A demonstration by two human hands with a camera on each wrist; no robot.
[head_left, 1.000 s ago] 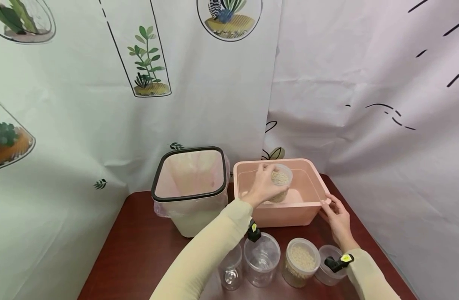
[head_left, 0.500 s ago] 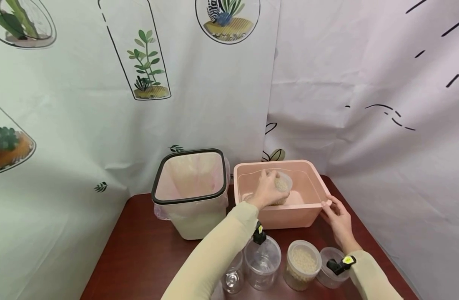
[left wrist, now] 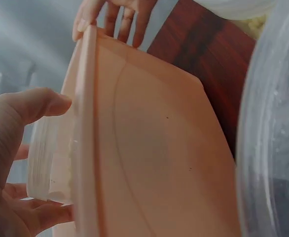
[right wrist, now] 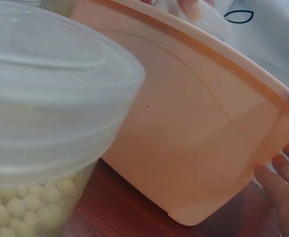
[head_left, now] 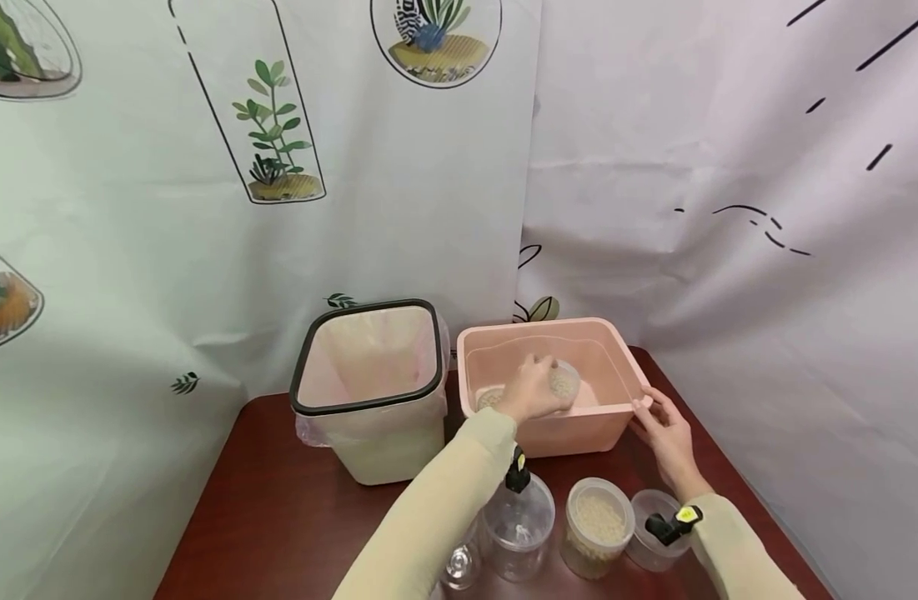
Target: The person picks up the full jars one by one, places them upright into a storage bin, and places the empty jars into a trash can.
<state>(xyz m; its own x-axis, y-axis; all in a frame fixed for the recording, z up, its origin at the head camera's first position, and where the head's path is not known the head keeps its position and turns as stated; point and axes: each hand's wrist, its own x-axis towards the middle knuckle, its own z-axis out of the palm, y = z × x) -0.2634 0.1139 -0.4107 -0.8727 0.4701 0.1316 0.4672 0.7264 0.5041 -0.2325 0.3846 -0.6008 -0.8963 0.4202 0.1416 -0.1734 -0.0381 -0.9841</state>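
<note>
My left hand grips a clear lidded jar of pale beans inside the pink plastic tub. In the left wrist view, thumb and fingers of that hand curl round the jar, behind the tub's near rim. Another jar of beans shows partly at the tub's left end; my left hand hides some of it. My right hand holds the tub's front right corner, thumb at the rim. In the right wrist view its fingers touch the tub's wall.
In front of the tub stand a lidded jar of beans, a clear jar, a small clear container and a clear bottle half hidden by my sleeve. A lined bin with a black rim stands left on the table.
My left hand has lowered the jar deeper into the tub. The right hand keeps its place at the tub's corner. The head view has shifted slightly.
</note>
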